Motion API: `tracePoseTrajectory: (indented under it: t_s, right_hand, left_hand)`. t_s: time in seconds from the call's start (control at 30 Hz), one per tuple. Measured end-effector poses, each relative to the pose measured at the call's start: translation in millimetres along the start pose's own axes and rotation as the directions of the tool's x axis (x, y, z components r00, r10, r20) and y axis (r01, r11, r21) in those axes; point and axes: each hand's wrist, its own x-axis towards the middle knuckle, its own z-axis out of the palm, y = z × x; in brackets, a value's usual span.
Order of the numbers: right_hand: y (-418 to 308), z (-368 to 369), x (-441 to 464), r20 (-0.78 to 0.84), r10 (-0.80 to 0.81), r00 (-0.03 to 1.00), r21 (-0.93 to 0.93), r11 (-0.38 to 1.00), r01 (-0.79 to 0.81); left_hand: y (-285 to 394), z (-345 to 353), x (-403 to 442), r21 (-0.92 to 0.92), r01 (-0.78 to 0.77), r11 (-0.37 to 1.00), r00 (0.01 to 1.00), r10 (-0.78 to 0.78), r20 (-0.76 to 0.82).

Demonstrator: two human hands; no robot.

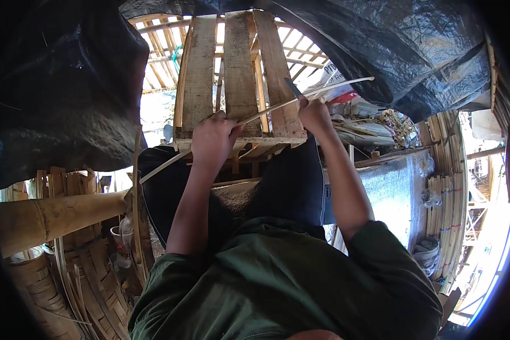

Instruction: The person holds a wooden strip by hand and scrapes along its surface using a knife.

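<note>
A long, thin bamboo strip [275,107] slants from my left thigh up to the far right. My left hand [212,139] is closed around it near the front edge of the slatted wooden bench [238,85]. In my right hand [315,118] is a knife, its dark blade [292,88] pointing up and away from me. The blade lies close to the strip; whether it touches cannot be made out. Beyond the right hand the strip seems to part into two thin lengths. My fingers hide the knife's handle.
Dark plastic sheets hang at the left [62,96] and right [402,45]. A thick bamboo pole [56,218] reaches in from the left, near a plastic cup [122,241]. Bundled bamboo strips [445,215] stand at the right. Split pieces [362,130] lie behind my right hand.
</note>
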Motion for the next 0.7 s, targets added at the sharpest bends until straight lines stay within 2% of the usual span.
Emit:
tracePoseTrajectory:
  t_s: [0.03,0.1,0.13,0.17,0.23,0.27,0.3,0.37,0.4,0.43,0.5,0.53,0.57,0.63,0.67,0.7]
  right_hand:
    - [-6.0,11.7,-6.2,-0.002,-0.008,1.000,-0.003,1.000,0.008]
    - [-15.5,40.7,-32.7,-0.202,-0.266,0.943,0.000,0.963,0.271]
    - [-13.2,33.3,-27.1,-0.091,-0.204,0.975,-0.051,0.978,0.200]
    - [-10.4,21.0,-20.9,-0.092,-0.201,0.975,-0.049,0.979,0.197]
    - [-9.1,1.6,-5.9,0.038,-0.017,0.999,-0.048,0.999,0.019]
    - [-7.8,4.4,-3.0,0.037,0.030,0.999,0.004,1.000,-0.030]
    - [-14.0,11.0,-9.7,0.039,0.023,0.999,0.005,1.000,-0.023]
    - [-23.6,32.8,-34.0,-0.146,-0.228,0.963,-0.045,0.974,0.224]
    - [-18.7,27.0,-27.1,-0.041,-0.195,0.980,-0.018,0.981,0.194]
    - [-10.6,16.8,-15.4,-0.043,-0.195,0.980,-0.016,0.981,0.194]
    - [2.3,0.2,6.0,0.054,-0.034,0.998,-0.037,0.999,0.036]
    - [2.9,7.1,6.1,0.047,0.031,0.998,-0.018,0.999,-0.030]
    - [-5.6,14.0,-1.2,0.046,0.023,0.999,-0.018,1.000,-0.023]
    - [-17.9,29.6,-33.2,-0.073,-0.211,0.975,-0.009,0.977,0.211]
    - [-17.1,17.7,-26.5,0.059,-0.122,0.991,0.028,0.992,0.120]
    - [-8.0,12.4,-14.4,0.060,-0.121,0.991,0.027,0.992,0.119]
  left_hand:
    - [-1.1,-0.1,1.8,0.005,0.000,1.000,1.000,0.000,0.008]
    - [-0.5,-0.3,1.1,0.009,-0.003,1.000,1.000,0.002,0.029]
    - [0.8,-0.8,1.4,0.005,-0.003,1.000,1.000,0.003,0.014]
    - [1.2,-1.5,1.6,0.002,-0.002,1.000,1.000,0.002,-0.006]
    - [0.5,-0.7,2.5,0.013,-0.003,1.000,1.000,0.003,-0.004]
    - [1.2,0.6,0.9,0.018,-0.002,1.000,1.000,0.001,0.008]
    - [0.3,0.7,1.4,0.022,0.003,1.000,1.000,-0.003,0.005]
    - [-1.4,0.0,-0.5,0.022,-0.012,1.000,1.000,0.012,-0.017]
    - [-0.3,0.1,-2.0,0.023,-0.016,1.000,1.000,0.017,-0.008]
    - [0.9,0.3,-1.9,0.024,-0.026,0.999,0.999,0.026,-0.025]
    - [1.4,-0.5,0.2,0.031,-0.031,0.999,0.998,0.033,-0.051]
    - [2.6,-0.4,-0.1,0.038,-0.032,0.999,0.999,0.033,-0.036]
    - [2.8,-0.8,2.3,0.046,-0.030,0.998,0.999,0.031,-0.027]
    - [0.8,-2.0,2.2,0.034,-0.029,0.999,0.999,0.030,-0.025]
    - [1.2,-1.8,1.2,0.019,-0.030,0.999,0.999,0.031,-0.024]
    - [2.1,-0.9,0.7,0.017,-0.030,0.999,0.999,0.031,-0.024]
